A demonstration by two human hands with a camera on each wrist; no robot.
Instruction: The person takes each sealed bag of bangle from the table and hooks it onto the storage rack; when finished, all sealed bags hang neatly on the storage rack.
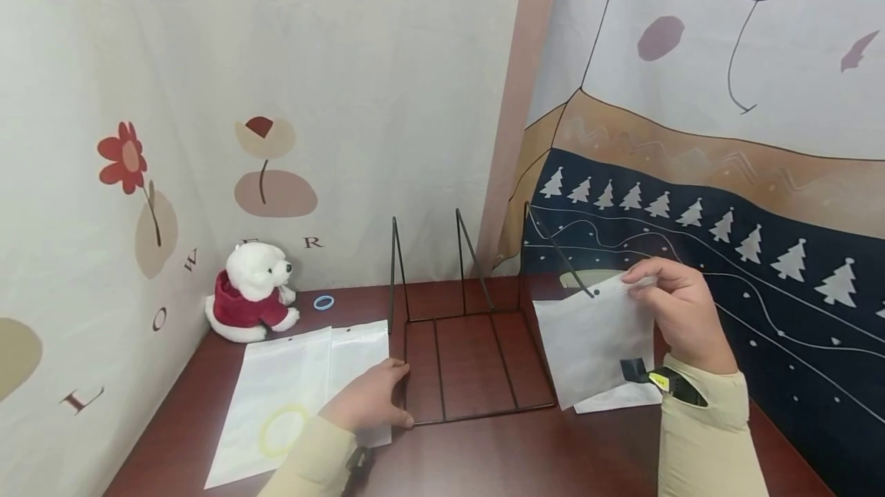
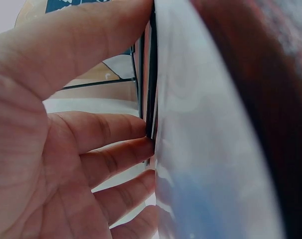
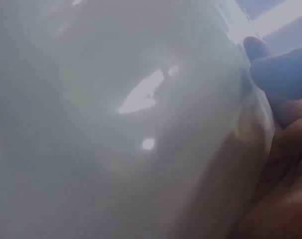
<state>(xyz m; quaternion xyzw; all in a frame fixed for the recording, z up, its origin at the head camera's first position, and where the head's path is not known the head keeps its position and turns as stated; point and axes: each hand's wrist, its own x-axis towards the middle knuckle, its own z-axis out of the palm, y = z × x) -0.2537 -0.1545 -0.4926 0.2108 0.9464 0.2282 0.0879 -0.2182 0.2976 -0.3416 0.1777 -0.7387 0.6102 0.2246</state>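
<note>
A black wire rack (image 1: pixel 477 414) with upright, slanted prongs stands on the table. My left hand (image 1: pixel 369 397) rests at the rack's front left corner, its thumb and fingertips touching the side wire (image 2: pixel 152 74). A white translucent plastic bag (image 1: pixel 588 343) is pinched at its upper right corner by my right hand (image 1: pixel 681 313). The bag's hole lies at the end of the rack's right prong (image 1: pixel 560 247); whether the prong passes through is not clear. In the right wrist view the glossy bag (image 3: pixel 116 149) fills most of the picture.
Two similar bags (image 1: pixel 276 374) lie left of the rack, with a yellow ring (image 1: pixel 265 435) showing at one. Another bag (image 1: pixel 622 399) lies under the held one. A white toy bear (image 1: pixel 252 274) in red and a blue ring (image 1: pixel 323 303) are at the back left, before curtains.
</note>
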